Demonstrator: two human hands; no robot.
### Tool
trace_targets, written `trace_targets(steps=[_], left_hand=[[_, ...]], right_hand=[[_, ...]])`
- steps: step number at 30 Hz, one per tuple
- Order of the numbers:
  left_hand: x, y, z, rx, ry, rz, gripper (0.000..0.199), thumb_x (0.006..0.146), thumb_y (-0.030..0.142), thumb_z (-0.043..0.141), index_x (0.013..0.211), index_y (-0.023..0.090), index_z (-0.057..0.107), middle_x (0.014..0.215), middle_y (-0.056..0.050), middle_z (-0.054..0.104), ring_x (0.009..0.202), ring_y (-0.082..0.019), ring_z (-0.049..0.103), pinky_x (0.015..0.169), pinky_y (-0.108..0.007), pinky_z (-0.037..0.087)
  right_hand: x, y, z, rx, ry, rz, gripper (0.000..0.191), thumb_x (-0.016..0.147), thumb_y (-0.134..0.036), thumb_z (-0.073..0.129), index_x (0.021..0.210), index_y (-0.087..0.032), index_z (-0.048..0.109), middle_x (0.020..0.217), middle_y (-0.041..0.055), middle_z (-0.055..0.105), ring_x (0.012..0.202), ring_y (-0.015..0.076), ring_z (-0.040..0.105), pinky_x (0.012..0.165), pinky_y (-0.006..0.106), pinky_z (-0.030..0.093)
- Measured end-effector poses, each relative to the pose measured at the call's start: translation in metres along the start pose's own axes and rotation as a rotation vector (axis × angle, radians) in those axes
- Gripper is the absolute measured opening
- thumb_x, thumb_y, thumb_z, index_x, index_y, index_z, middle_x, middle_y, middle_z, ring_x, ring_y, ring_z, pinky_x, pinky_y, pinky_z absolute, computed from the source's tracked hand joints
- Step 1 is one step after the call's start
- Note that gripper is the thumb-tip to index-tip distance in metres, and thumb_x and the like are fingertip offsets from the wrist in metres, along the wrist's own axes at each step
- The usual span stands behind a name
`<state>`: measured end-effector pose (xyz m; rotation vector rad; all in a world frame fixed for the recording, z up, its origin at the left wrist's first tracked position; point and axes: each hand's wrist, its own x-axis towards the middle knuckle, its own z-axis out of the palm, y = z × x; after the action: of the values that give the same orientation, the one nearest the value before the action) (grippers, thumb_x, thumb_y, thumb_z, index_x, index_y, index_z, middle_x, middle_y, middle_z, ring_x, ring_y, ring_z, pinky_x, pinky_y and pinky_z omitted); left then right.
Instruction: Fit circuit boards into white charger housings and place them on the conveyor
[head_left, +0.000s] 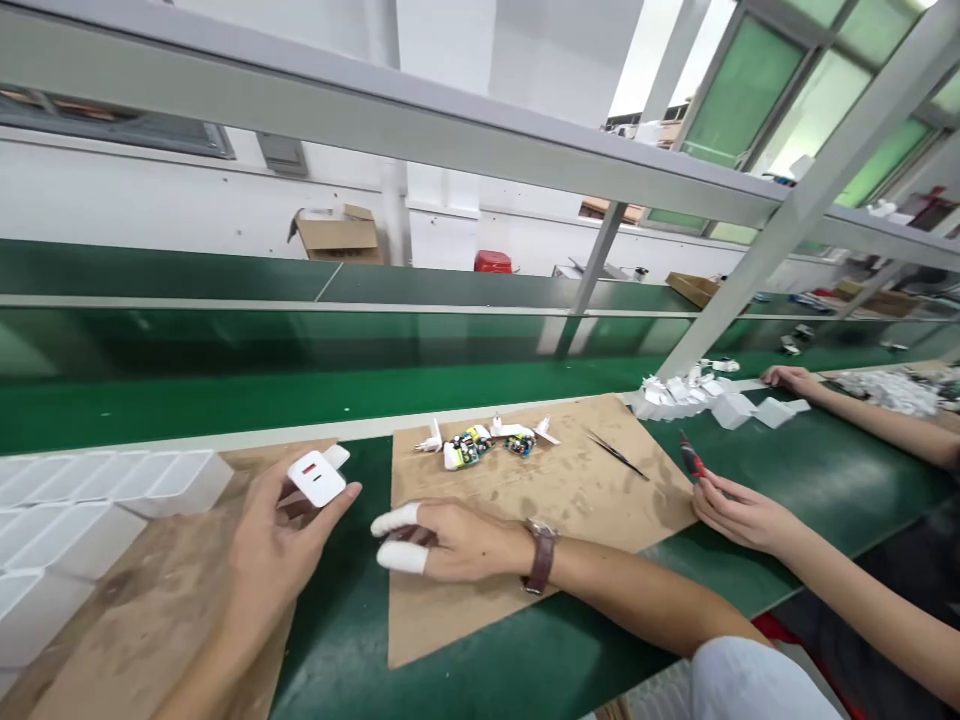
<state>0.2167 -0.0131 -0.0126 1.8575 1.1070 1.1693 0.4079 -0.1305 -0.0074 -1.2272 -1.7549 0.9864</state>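
Note:
My left hand (274, 540) is closed around a white USB charger (318, 479), gripping it between thumb and fingers. The charger's port face, with a red slot and a dark slot, is turned up toward me. My right hand (461, 540), white covers on its thumb and a fingertip, hovers over the brown cardboard sheet (480, 625) with fingers apart and nothing in them. Just beyond it lie charger parts: circuit boards (466, 447) with yellow and green components, and small white plastic pieces (430, 437). Black tweezers (616, 455) rest on the same sheet.
Rows of translucent white boxes (172, 485) stand at the left. A co-worker's hand (742, 510) at the right holds a red and black tool (690, 457). White casings (682, 392) are heaped beside a slanted post (739, 285). A shelf beam (420, 110) crosses above the bench.

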Motion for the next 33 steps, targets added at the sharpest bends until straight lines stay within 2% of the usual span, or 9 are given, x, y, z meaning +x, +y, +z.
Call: trace_targets(steps=[3,5,7,11,15,20,25,29,33], left_hand=[[-0.004,0.003,0.003,0.02,-0.038,-0.029,0.07,0.074,0.062,0.078,0.133,0.027,0.062,0.126,-0.008,0.067,0.096,-0.028,0.071,0.085,-0.044,0.065],[-0.007,0.002,0.008,0.076,-0.075,-0.005,0.072,0.073,0.065,0.077,0.133,0.027,0.063,0.124,-0.009,0.068,0.091,-0.029,0.071,0.081,-0.046,0.065],[-0.01,0.0,0.013,0.121,-0.12,0.026,0.07,0.075,0.066,0.075,0.132,0.028,0.063,0.119,-0.008,0.071,0.087,-0.029,0.071,0.078,-0.047,0.065],[-0.015,-0.003,0.021,0.147,-0.184,0.118,0.06,0.077,0.064,0.073,0.125,0.028,0.066,0.122,-0.007,0.07,0.084,-0.026,0.071,0.076,-0.045,0.065],[-0.024,-0.004,0.023,0.114,-0.261,0.179,0.056,0.079,0.055,0.077,0.125,0.025,0.066,0.128,-0.009,0.068,0.099,-0.028,0.072,0.083,-0.042,0.064],[-0.035,-0.005,0.021,0.034,-0.349,0.219,0.052,0.082,0.041,0.078,0.129,0.025,0.063,0.134,-0.01,0.062,0.112,-0.027,0.07,0.088,-0.04,0.064],[-0.04,-0.004,0.019,0.0,-0.368,0.332,0.054,0.084,0.028,0.078,0.134,0.026,0.057,0.138,-0.011,0.059,0.128,-0.03,0.061,0.1,-0.043,0.06],[-0.043,-0.003,0.016,-0.001,-0.439,0.354,0.06,0.083,0.026,0.081,0.137,0.027,0.056,0.139,-0.013,0.057,0.133,-0.031,0.058,0.103,-0.045,0.058],[-0.042,-0.002,0.014,-0.048,-0.454,0.339,0.056,0.082,0.023,0.08,0.132,0.026,0.056,0.136,-0.012,0.057,0.126,-0.028,0.061,0.097,-0.042,0.061]], right_hand=[[-0.05,-0.008,-0.037,-0.505,0.115,-0.153,0.032,0.105,-0.036,0.057,0.133,-0.022,0.064,0.133,0.0098,0.07,0.124,0.0223,0.065,0.109,0.037,0.051],[-0.077,-0.003,-0.064,-0.85,0.196,0.006,0.031,0.105,-0.03,0.055,0.134,-0.021,0.062,0.137,0.0113,0.067,0.127,0.023,0.063,0.11,0.037,0.05],[-0.101,0.007,-0.088,-1.169,0.246,0.323,0.031,0.103,-0.023,0.055,0.133,-0.019,0.063,0.139,0.0131,0.065,0.125,0.0241,0.063,0.107,0.037,0.052],[-0.14,0.026,-0.118,-1.338,0.36,0.703,0.026,0.095,-0.003,0.048,0.109,-0.008,0.07,0.123,0.026,0.067,0.106,0.0309,0.069,0.091,0.042,0.057],[-0.164,0.033,-0.127,-1.348,0.375,0.845,0.027,0.093,0.0,0.046,0.105,-0.007,0.069,0.102,0.0239,0.07,0.091,0.0298,0.07,0.074,0.037,0.056],[-0.171,0.029,-0.134,-1.276,0.31,0.715,0.028,0.088,-0.003,0.048,0.101,-0.012,0.071,0.101,0.017,0.069,0.09,0.0268,0.07,0.075,0.035,0.056],[-0.145,0.018,-0.113,-0.716,0.458,0.149,0.036,0.093,-0.012,0.044,0.117,-0.02,0.069,0.1,0.0079,0.069,0.088,0.0206,0.069,0.079,0.031,0.058],[-0.106,0.002,-0.081,-0.45,0.504,-0.096,0.031,0.099,-0.028,0.058,0.128,-0.024,0.067,0.101,0.007,0.069,0.089,0.0213,0.068,0.083,0.036,0.059],[-0.075,-0.017,-0.063,-0.446,0.43,-0.1,0.025,0.104,-0.038,0.054,0.097,-0.026,0.075,0.094,0.0068,0.074,0.089,0.0242,0.071,0.086,0.04,0.06]])
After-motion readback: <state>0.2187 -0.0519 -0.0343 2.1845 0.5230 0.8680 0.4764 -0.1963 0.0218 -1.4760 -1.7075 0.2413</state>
